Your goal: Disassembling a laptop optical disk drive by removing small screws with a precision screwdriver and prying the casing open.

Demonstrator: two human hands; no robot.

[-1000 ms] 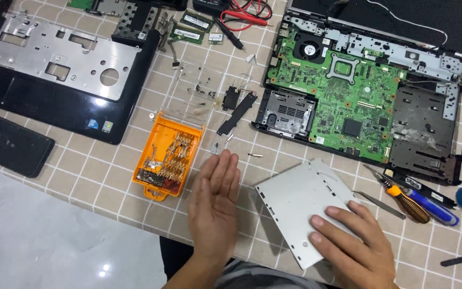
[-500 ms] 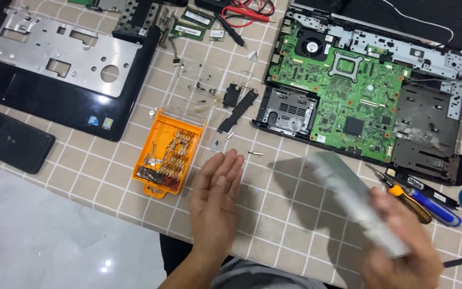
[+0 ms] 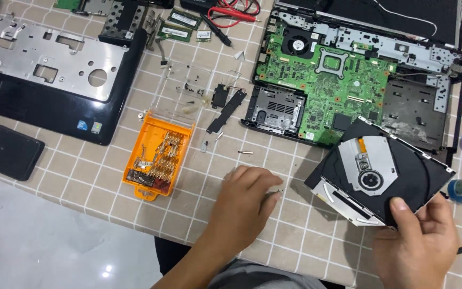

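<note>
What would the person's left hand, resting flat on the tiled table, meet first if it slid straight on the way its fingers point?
Probably the optical drive held up by the right hand. The left hand points toward its lower left corner, though the drive is tilted off the table, so the hand might pass beneath it.

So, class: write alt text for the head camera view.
A right hand holds up a black laptop optical drive, tray side showing. The left hand rests on the tiled table near an orange screwdriver-bit case, below an opened laptop's green motherboard.
</note>
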